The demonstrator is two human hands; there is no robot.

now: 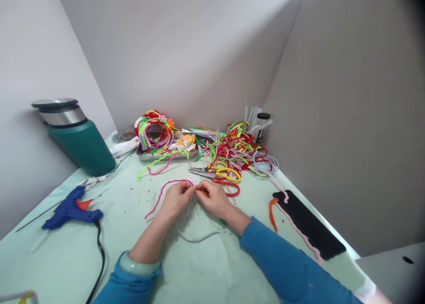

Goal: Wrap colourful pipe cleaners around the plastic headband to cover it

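Two hands meet over the middle of the pale green table (199, 277), fingertips nearly touching: the left hand (177, 199) pinches the end of a magenta fuzzy wire (166, 186) with no visible gap between thumb and forefinger, while the right hand (214, 200) has its fingers closed around a small orange-yellow piece (205, 194), mostly hidden. I cannot tell whether the two pieces are joined. The magenta wire's free tail curves out over the cloth, left of the left hand; a loose tail like that could snag on the wrist or bend out of shape if the forearm swings across it. With so little held between the fingertips, a small slip could part the pieces. Just beyond the right hand lie yellow-handled scissors (210, 169) and red-handled scissors (214, 177), their blades pointing left, so a careless forward reach might brush a tip. Reaching into the tangled heap of fuzzy wires (232, 147) could drag several strands out together. At far left, the blue glue gun (71, 209) lies on its side; its trailing cord (100, 246), if caught by the left sleeve (128, 286), could pull it around.
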